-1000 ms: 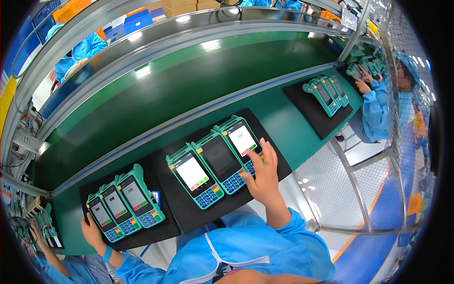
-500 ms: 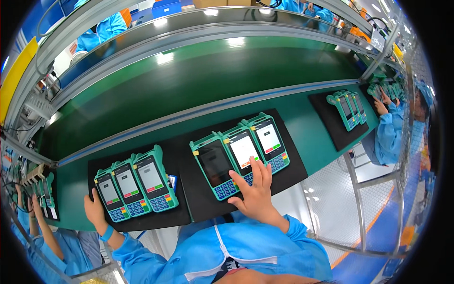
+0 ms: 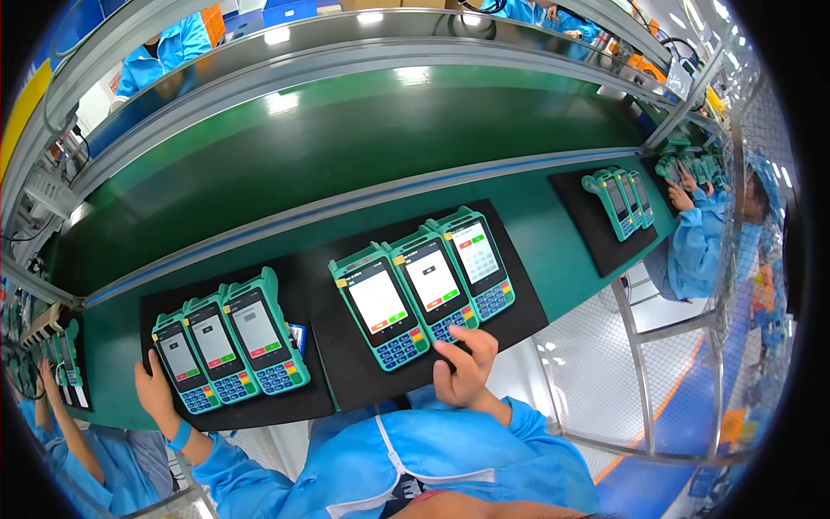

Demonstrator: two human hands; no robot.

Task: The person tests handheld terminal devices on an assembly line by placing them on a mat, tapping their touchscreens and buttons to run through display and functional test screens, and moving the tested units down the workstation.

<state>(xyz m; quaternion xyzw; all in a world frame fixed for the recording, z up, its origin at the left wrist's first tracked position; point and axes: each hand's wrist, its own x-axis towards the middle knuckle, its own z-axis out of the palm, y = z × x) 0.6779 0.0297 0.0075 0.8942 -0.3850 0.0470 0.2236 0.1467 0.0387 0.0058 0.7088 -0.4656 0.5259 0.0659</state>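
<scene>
Two groups of payment terminals in green frames lie on black mats. My right hand point(image 3: 467, 368) is at the lower keypad edge of the middle terminal point(image 3: 430, 284) in the right group, its fingers half curled and apart, holding nothing. Beside it lie the left terminal point(image 3: 377, 304) and the right terminal point(image 3: 476, 255), all with lit screens and coloured buttons. My left hand point(image 3: 156, 396) rests, fingers stretched, along the left edge of the outermost terminal point(image 3: 180, 355) in the left group. Next to that are a second terminal point(image 3: 213, 339) and a third point(image 3: 258, 329).
A green conveyor belt point(image 3: 346, 121) runs behind a metal rail point(image 3: 285, 233). More terminals point(image 3: 621, 201) lie on a mat at the right. Co-workers in blue work at the right point(image 3: 700, 229) and left point(image 3: 104, 458). A blue-and-white item point(image 3: 298, 337) pokes out beside the left group.
My right hand has drawn back toward me from the screens, its fingers curling. The right group's left screen turned from dark to white; the right one's display also changed. The view shifted slightly.
</scene>
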